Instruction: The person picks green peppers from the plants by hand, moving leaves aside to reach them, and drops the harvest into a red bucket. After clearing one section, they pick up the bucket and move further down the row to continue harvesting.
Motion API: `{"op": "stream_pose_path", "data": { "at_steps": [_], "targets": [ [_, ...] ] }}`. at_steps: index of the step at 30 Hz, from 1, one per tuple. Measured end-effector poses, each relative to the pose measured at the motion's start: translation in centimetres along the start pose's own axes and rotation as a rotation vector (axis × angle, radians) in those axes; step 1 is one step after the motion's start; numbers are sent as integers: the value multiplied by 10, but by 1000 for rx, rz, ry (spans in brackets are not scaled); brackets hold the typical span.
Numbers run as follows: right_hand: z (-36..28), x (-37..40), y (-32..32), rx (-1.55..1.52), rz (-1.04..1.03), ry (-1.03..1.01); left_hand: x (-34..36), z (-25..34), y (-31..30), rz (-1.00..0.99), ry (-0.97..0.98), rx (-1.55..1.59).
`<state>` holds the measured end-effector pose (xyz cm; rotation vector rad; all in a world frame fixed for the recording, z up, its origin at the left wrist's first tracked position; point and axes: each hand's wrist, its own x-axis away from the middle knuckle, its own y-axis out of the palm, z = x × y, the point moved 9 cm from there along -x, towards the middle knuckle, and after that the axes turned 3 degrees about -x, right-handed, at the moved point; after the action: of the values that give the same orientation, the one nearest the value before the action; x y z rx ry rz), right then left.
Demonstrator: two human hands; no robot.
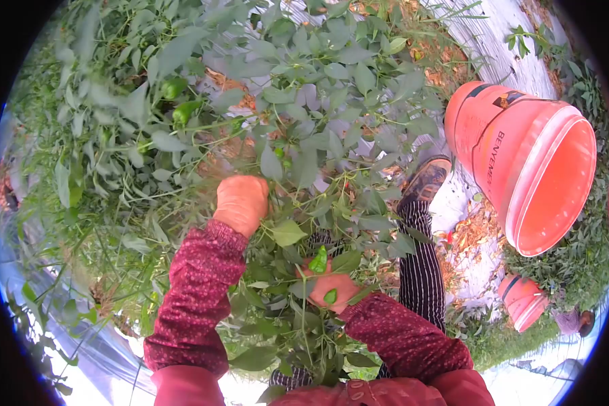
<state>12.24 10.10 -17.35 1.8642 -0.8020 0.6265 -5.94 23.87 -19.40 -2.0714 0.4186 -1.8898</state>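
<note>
My left hand (242, 203) reaches into the pepper plant (304, 162), back of the hand up. Its fingers curl down among the stems, and whatever they grip is hidden by foliage. Lower down, my right hand (335, 289) is partly covered by leaves, so its fingers do not show clearly. One green pepper (319, 260) is at the fingers of that hand, and a smaller green pepper (330, 296) lies over its back. More green peppers (185, 112) hang on the plant at the upper left.
A large red bucket (480, 139) with a wire handle lies tilted at the right, its mouth facing lower right. Beyond it are a smaller red bucket (522, 301) and pale plastic mulch (453, 203) with dry leaves. My shoe (427, 177) is beside the plants.
</note>
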Motion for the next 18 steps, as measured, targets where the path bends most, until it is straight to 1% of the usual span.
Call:
{"op": "stream_pose_path", "data": {
  "at_steps": [1, 2, 3, 4, 5, 6, 7, 8, 9, 10, 11, 12, 13, 14, 15, 16, 17, 18],
  "targets": [
    [-5, 5, 0, 1, 5, 9, 2, 2, 1, -37, -22, -53],
    [-31, 11, 1, -35, 40, -103, 7, 5, -3, -41, -18, -46],
    [-49, 16, -1, -72, 75, -212, 13, 7, -2, -112, -20, -95],
    [-50, 11, -6, -70, 80, -203, 18, 6, -2, -182, -21, -144],
    [-54, 3, 10, 739, -98, -263, 23, 5, -8, -187, -16, -138],
    [-37, 3, 28, 1532, -298, -291, 32, 0, -24, -66, -16, -72],
    [-40, 3, 36, 1519, -313, -287, 41, -9, -38, 57, -29, -9],
    [-57, -5, 36, 1359, -243, -286, 37, -28, -41, 173, -119, 13],
    [-73, -14, 32, 1205, -168, -290, 35, -44, -43, 190, -136, 8],
    [-82, -13, 32, 1219, -168, -346, 36, -62, -54, 309, -149, 100],
    [-82, -12, 29, 1225, -179, -355, 43, -78, -62, 417, -165, 196],
    [-74, -12, 26, 1195, -216, -350, 45, -92, -60, 395, -146, 350],
    [-70, -11, 22, 1165, -250, -345, 51, -100, -56, 396, -160, 354],
    [-68, -11, 16, 1129, -249, -302, 51, -108, -39, 287, -148, 837],
    [-62, -10, 15, 1130, -261, -306, 51, -108, -24, 165, -128, 1316],
    [-54, -12, 2, 950, -165, -243, 56, -104, -25, 121, -76, 1434],
    [-47, -13, -14, 771, -68, -175, 59, -104, -19, 124, -84, 1440],
    [-33, -12, -27, 460, -86, -62, 61, -105, -12, 169, -83, 1569]
  ]
}}
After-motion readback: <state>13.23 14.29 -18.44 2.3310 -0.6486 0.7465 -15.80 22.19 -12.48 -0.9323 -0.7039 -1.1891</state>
